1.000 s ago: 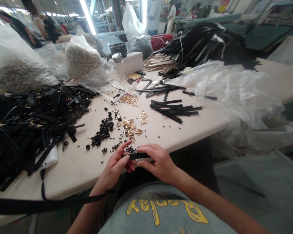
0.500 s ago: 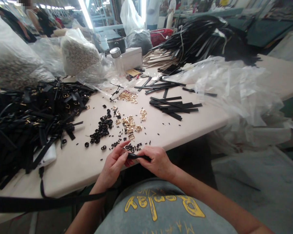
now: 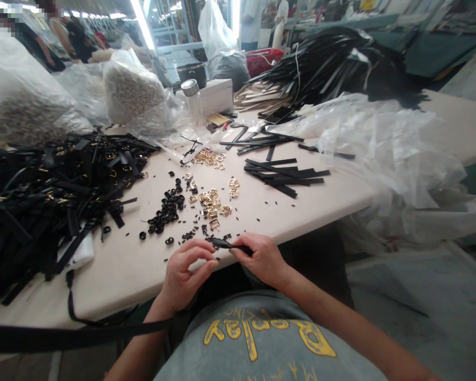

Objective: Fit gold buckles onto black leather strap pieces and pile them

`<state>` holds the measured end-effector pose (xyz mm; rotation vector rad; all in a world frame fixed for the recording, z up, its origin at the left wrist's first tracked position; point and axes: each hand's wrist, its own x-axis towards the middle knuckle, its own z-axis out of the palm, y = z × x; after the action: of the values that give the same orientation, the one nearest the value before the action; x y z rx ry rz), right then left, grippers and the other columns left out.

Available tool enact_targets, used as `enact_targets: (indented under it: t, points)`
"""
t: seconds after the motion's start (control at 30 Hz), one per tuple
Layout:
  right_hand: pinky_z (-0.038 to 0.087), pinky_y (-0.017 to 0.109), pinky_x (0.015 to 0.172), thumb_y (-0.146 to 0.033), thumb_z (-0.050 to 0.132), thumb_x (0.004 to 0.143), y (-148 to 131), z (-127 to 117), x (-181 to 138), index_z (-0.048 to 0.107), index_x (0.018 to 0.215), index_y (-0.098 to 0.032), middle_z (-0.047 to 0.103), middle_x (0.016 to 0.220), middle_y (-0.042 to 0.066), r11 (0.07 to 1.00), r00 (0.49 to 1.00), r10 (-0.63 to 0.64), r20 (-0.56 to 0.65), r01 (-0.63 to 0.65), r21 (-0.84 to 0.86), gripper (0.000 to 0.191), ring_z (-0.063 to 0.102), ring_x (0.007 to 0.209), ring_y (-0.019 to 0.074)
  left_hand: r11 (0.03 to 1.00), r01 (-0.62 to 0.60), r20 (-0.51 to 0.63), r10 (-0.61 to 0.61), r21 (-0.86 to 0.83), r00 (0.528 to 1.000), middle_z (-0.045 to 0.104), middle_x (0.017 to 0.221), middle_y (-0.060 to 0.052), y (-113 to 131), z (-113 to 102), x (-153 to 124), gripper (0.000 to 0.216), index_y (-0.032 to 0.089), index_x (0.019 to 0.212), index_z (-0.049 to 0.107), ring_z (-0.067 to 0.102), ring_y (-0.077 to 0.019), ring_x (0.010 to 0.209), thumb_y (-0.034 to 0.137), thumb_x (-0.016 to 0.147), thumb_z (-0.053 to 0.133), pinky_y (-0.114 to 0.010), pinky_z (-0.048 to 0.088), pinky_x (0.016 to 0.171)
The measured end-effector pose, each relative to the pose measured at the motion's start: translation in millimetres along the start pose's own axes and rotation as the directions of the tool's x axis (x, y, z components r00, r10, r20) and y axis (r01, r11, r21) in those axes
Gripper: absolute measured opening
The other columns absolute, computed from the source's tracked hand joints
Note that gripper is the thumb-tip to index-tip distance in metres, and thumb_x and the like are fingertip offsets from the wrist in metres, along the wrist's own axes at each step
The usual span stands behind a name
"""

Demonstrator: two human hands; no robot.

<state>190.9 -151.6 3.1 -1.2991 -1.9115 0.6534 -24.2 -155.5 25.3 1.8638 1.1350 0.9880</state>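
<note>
My right hand (image 3: pixel 264 259) is closed around a black strap (image 3: pixel 222 243), whose free end points left over the table's front edge. Just left of it, my left hand (image 3: pixel 188 270) has its thumb and forefinger drawn together in a pinch. A tiny dark speck shows at those fingertips, too small to name. Beyond the hands lie small black pieces (image 3: pixel 188 235), gold buckles (image 3: pixel 209 198) and a heap of black rings (image 3: pixel 166 211). Cut black strips (image 3: pixel 285 172) lie further right.
A big pile of black buckled straps (image 3: pixel 63 196) covers the left side. Filled plastic bags (image 3: pixel 130 87), a lidded clear bottle (image 3: pixel 194 103) and a white box (image 3: pixel 218 94) stand behind. A bundle of long black strips (image 3: pixel 329 66) and clear plastic sheeting (image 3: pixel 388 143) occupy the right.
My left hand has come off the strap and dropped slightly, its fingers now curled together. My right hand keeps the strap, shifted slightly right.
</note>
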Motion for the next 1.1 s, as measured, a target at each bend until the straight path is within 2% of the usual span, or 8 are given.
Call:
enact_targets:
  t: [0.1,0.23,0.43,0.53,0.63,0.83,0.97,1.1]
  points:
    - [0.042,0.024,0.060,-0.018,0.065,0.083,3.5,-6.8,-1.3,0.066,0.076,-0.020,0.068,0.069,0.000,0.999,0.999,-0.007,-0.037,0.009,0.042,0.007,0.061,0.062,0.0138,0.981,0.164,0.057,-0.159,-0.099,0.986,0.066,0.071,-0.004,-2.3,-5.1,-4.3,0.028,0.020,0.069,0.067,0.060,-0.0182,0.069,0.036,0.090,0.056,-0.030,0.047,0.066]
    - [0.041,0.023,0.058,-0.019,0.063,0.084,-0.8,-5.2,-7.0,0.067,0.076,-0.019,0.067,0.067,0.001,0.986,0.985,-0.161,0.055,0.158,0.050,0.009,0.060,0.060,0.0131,0.886,0.399,0.147,-0.373,-0.235,0.916,0.065,0.066,-0.003,-5.2,0.1,-8.9,0.030,0.017,0.074,0.067,0.057,-0.0157,0.063,0.044,0.087,0.059,-0.026,0.046,0.060]
    - [0.045,0.024,0.062,-0.033,0.064,0.089,-7.3,8.5,-12.2,0.068,0.095,-0.020,0.072,0.077,0.003,0.976,0.972,-0.218,0.084,0.219,-0.005,0.015,0.064,0.065,0.0152,0.809,0.500,0.198,-0.459,-0.309,0.866,0.063,0.061,-0.002,-5.1,9.9,-13.7,0.037,0.016,0.066,0.063,0.054,-0.0137,0.057,0.047,0.087,0.058,-0.025,0.044,0.057]
    - [0.046,0.025,0.063,-0.038,0.062,0.091,-9.7,12.7,-12.0,0.067,0.100,-0.019,0.073,0.080,0.004,0.963,0.961,-0.265,0.077,0.267,-0.019,0.022,0.066,0.068,0.0162,0.816,0.495,0.204,-0.452,-0.299,0.868,0.062,0.061,-0.002,-6.1,12.5,-17.3,0.036,0.017,0.067,0.062,0.054,-0.0138,0.059,0.046,0.088,0.058,-0.025,0.044,0.058]
    - [0.045,0.025,0.061,-0.036,0.059,0.093,-10.8,14.1,-11.4,0.067,0.097,-0.020,0.071,0.078,0.004,0.961,0.959,-0.272,0.084,0.275,-0.031,0.019,0.065,0.067,0.0160,0.850,0.459,0.196,-0.419,-0.260,0.887,0.061,0.064,-0.002,-7.5,13.4,-19.8,0.036,0.017,0.068,0.063,0.054,-0.0143,0.061,0.044,0.090,0.056,-0.025,0.044,0.059]
    - [0.043,0.023,0.060,-0.028,0.056,0.094,-5.2,8.9,-11.2,0.068,0.087,-0.020,0.066,0.070,0.002,0.975,0.966,-0.219,0.137,0.220,0.004,0.016,0.061,0.063,0.0140,0.948,0.317,0.200,-0.306,-0.022,0.931,0.063,0.069,-0.002,-11.7,0.9,-12.1,0.032,0.018,0.072,0.067,0.056,-0.0158,0.066,0.040,0.092,0.053,-0.026,0.044,0.064]
    - [0.043,0.024,0.061,-0.027,0.057,0.094,1.2,7.2,-12.6,0.069,0.091,-0.020,0.066,0.072,0.002,0.977,0.970,-0.210,0.121,0.214,-0.015,0.014,0.061,0.064,0.0143,0.974,0.205,0.126,-0.217,0.101,0.968,0.069,0.082,-0.005,-16.7,-6.0,2.0,0.021,0.021,0.082,0.072,0.062,-0.0187,0.078,0.033,0.090,0.056,-0.030,0.048,0.074]
    - [0.042,0.024,0.060,-0.027,0.057,0.094,4.6,6.5,-13.2,0.069,0.090,-0.020,0.065,0.071,0.002,0.979,0.973,-0.196,0.125,0.201,-0.032,0.015,0.060,0.063,0.0144,0.984,0.164,-0.023,-0.163,0.068,0.986,0.071,0.106,-0.009,-20.9,-15.0,10.4,0.018,0.023,0.097,0.074,0.064,-0.0237,0.099,0.029,0.086,0.061,-0.034,0.051,0.082]
